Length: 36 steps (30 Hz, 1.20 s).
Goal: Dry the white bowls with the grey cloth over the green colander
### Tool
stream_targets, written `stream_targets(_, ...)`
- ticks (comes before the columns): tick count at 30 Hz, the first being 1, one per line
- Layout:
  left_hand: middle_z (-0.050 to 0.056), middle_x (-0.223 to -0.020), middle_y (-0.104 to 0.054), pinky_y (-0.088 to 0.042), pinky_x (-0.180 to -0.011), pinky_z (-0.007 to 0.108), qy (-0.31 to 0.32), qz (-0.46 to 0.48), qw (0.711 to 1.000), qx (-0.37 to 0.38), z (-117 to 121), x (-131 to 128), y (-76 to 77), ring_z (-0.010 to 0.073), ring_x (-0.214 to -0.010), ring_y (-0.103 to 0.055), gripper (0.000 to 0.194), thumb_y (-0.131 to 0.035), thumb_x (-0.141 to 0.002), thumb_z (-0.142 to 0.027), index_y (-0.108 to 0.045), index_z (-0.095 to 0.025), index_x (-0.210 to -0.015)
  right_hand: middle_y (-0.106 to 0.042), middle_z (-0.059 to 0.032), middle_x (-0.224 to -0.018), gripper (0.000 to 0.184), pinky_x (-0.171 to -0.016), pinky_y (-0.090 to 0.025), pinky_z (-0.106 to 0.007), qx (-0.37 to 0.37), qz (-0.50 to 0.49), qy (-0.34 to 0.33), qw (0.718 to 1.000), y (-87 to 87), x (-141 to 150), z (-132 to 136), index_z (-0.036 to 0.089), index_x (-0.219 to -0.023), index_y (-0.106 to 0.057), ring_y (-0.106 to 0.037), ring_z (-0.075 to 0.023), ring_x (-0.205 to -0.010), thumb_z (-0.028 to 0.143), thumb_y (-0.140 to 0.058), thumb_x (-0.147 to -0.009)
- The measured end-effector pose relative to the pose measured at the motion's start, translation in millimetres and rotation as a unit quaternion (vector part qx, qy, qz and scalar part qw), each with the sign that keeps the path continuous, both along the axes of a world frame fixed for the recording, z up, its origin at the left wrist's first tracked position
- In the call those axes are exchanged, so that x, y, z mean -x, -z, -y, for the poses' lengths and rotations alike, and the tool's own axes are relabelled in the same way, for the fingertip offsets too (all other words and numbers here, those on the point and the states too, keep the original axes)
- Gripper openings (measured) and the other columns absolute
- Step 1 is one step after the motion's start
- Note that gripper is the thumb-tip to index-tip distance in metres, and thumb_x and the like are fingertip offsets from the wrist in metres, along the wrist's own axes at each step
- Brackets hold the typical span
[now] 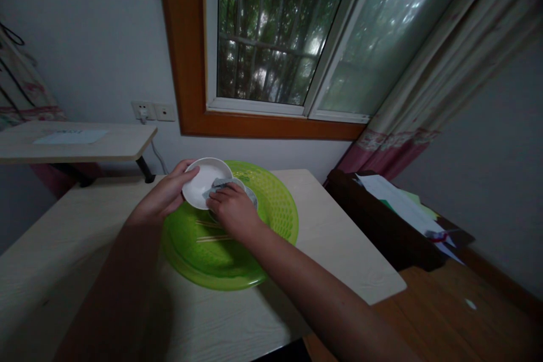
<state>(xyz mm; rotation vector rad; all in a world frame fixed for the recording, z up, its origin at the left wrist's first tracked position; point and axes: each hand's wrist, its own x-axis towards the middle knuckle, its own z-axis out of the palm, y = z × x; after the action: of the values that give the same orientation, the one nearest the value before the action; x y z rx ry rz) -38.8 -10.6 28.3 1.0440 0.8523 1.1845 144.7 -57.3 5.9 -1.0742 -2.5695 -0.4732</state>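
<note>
My left hand [175, 185] grips the rim of a white bowl [204, 176], tilted so that its inside faces me, thumb on the near side of the rim. Inside it, my right hand [233, 206] presses a grey cloth [217, 185] against the lower right of the bowl, fingers closed on it. Below both hands lies a large green plastic basket [278, 203] with a perforated pattern. Chopsticks [207, 238] rest in the basket under my right hand. Another white dish [251, 197] shows partly behind my right hand, mostly hidden.
The basket stands on a pale wooden table [339, 260]. A raised shelf [80, 150] with a paper sheet is at the left, below a wall socket [153, 111]. At the right, papers [399, 203] lie on a dark wooden piece of furniture. A window [280, 34] is ahead.
</note>
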Motion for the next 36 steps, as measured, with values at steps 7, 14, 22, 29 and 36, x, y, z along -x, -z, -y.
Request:
stream_targets(7, 0.0, -0.087, -0.065, -0.05, -0.057, 0.02, 0.001, -0.055, 0.998, 0.018, 3, 26, -6.1, 0.0137, -0.069, -0.064, 0.054, -0.078, -0.071, -0.02, -0.057, -0.022, -0.12, -0.076, -0.0068, -0.103, 0.015, -0.122, -0.026, -0.045, -0.044, 0.019, -0.009, 0.999, -3.5, 2, 2, 0.015, -0.096, -0.073, -0.062, -0.0225, -0.11, 0.021, -0.059, -0.098)
stream_targets(14, 0.007, -0.115, -0.073, -0.055, -0.069, 0.022, 0.066, -0.091, 0.993, 0.03, 16, 34, -18.9, 0.0186, -0.09, -0.07, 0.067, -0.079, -0.078, -0.034, -0.056, -0.026, -0.141, -0.075, -0.0063, -0.097, 0.017, -0.126, -0.02, -0.047, -0.06, 0.026, -0.041, 0.997, -6.4, 0, 6, 0.015, -0.092, -0.074, -0.059, -0.0237, -0.114, 0.021, -0.059, -0.098)
stream_targets(22, 0.012, -0.099, -0.076, -0.052, -0.06, 0.024, 0.051, -0.056, 0.997, 0.025, 4, 22, -7.0, 0.0184, -0.071, -0.068, 0.054, -0.079, -0.075, -0.031, -0.068, -0.013, -0.125, -0.074, -0.0108, -0.103, 0.023, -0.127, -0.02, -0.05, -0.045, 0.024, -0.006, 0.999, -3.6, 1, 5, 0.012, -0.097, -0.075, -0.057, -0.0272, -0.12, 0.018, -0.053, -0.099)
stream_targets(29, 0.01, -0.1, -0.075, -0.049, -0.059, 0.023, -0.01, -0.025, 1.0, -0.003, 1, 10, -6.3, 0.0173, -0.073, -0.067, 0.052, -0.072, -0.081, -0.029, -0.063, -0.016, -0.131, -0.07, -0.0169, -0.123, 0.028, -0.128, -0.017, -0.05, -0.046, 0.02, 0.02, 0.999, 2.8, 4, 5, 0.006, -0.112, -0.071, -0.056, -0.0284, -0.126, 0.018, -0.049, -0.1)
stream_targets(36, 0.007, -0.1, -0.072, -0.049, -0.061, 0.022, -0.015, -0.036, 0.999, -0.03, -7, 2, 5.1, 0.0158, -0.074, -0.065, 0.052, -0.071, -0.082, -0.036, -0.062, -0.02, -0.13, -0.059, -0.0177, -0.143, 0.06, -0.125, -0.025, -0.044, 0.075, -0.041, -0.075, 0.994, 12.2, 5, 7, 0.006, -0.144, -0.049, -0.054, -0.0264, -0.134, 0.042, -0.058, -0.096)
